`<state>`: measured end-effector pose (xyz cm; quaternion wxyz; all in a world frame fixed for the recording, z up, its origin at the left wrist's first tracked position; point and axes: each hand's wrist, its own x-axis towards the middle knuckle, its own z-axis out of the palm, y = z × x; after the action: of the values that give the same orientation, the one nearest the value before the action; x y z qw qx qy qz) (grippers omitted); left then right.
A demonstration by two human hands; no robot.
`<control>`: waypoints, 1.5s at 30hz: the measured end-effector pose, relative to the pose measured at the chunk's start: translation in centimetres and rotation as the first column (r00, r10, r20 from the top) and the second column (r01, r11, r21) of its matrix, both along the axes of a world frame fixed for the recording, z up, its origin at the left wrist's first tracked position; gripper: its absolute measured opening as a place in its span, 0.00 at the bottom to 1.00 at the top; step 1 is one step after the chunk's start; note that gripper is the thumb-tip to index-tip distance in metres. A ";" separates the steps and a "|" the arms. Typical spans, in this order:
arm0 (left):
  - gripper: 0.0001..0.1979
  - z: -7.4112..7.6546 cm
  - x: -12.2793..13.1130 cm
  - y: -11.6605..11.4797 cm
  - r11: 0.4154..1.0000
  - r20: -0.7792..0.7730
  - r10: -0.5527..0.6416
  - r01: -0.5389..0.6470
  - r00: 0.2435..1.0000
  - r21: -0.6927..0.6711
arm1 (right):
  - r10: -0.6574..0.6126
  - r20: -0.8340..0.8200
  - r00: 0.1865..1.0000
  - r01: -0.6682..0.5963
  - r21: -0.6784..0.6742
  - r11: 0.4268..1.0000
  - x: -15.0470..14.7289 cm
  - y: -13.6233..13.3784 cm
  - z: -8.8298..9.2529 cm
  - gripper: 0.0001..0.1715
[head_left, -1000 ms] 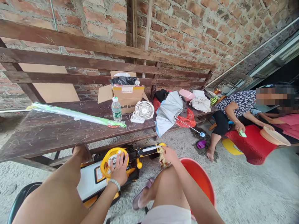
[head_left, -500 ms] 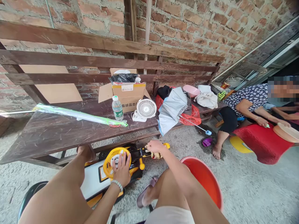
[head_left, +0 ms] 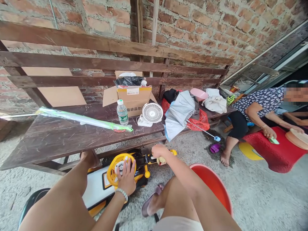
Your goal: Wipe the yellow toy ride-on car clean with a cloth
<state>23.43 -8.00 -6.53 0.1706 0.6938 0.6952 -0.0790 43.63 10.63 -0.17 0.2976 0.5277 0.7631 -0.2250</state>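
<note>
A brick wall (head_left: 204,29) is running across the back, and a long wooden bench (head_left: 60,136) is standing in front of it, spanning most of the view. Another person (head_left: 255,102) is sitting on the ground at the far right, well apart from the person's own hands. A white, yellow and black toy car (head_left: 96,189) is lying on the concrete just below the bench's front edge, between the person's bare legs. A red basin (head_left: 214,186) is sitting by the person's right leg. On the bench a grey umbrella (head_left: 179,112) is lying folded, its handle reaching past the edge, while a long green wrapped pole (head_left: 81,119) is resting to the left. A cardboard box (head_left: 134,98) is standing against the backrest, with a white fan (head_left: 152,113) and a water bottle (head_left: 122,113) just in front of it. The left hand (head_left: 127,180) is lying flat with fingers spread on the toy's yellow steering wheel (head_left: 113,162), pressing rather than clasping. The right hand (head_left: 159,150) is curling closed over a small beige rag (head_left: 161,160), holding it against the bar at the toy's front end.
</note>
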 end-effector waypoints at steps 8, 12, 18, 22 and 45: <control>0.47 0.4 -0.2 0.0 0.999 0.035 -0.012 0.013 0.999 -0.030 | -0.179 0.096 0.979 0.176 0.041 0.984 4.6 1.3 0.0 0.17; 0.47 0.2 -0.1 -0.1 1.000 0.037 -0.021 0.021 0.999 0.003 | -0.292 0.048 0.955 0.283 0.133 0.950 8.1 1.4 0.3 0.19; 0.47 -0.4 -0.1 -0.2 0.999 0.020 -0.020 0.019 1.000 0.031 | -0.359 -0.080 0.930 0.367 0.194 0.910 7.3 0.8 -1.0 0.26; 0.48 -0.4 -0.2 -0.2 0.999 0.024 -0.027 0.027 0.999 0.017 | -0.316 -0.037 0.948 0.318 0.089 0.944 3.7 -0.1 -2.4 0.21; 0.52 1.5 0.0 -0.3 1.000 0.078 -0.008 0.010 0.997 -0.027 | -0.190 -0.057 0.980 0.186 -0.070 0.980 -0.5 1.6 -2.4 0.10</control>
<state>23.41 -8.30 -5.06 0.2067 0.6971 0.6837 -0.0621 43.17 12.19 -2.56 0.2674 0.5801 0.7112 -0.2934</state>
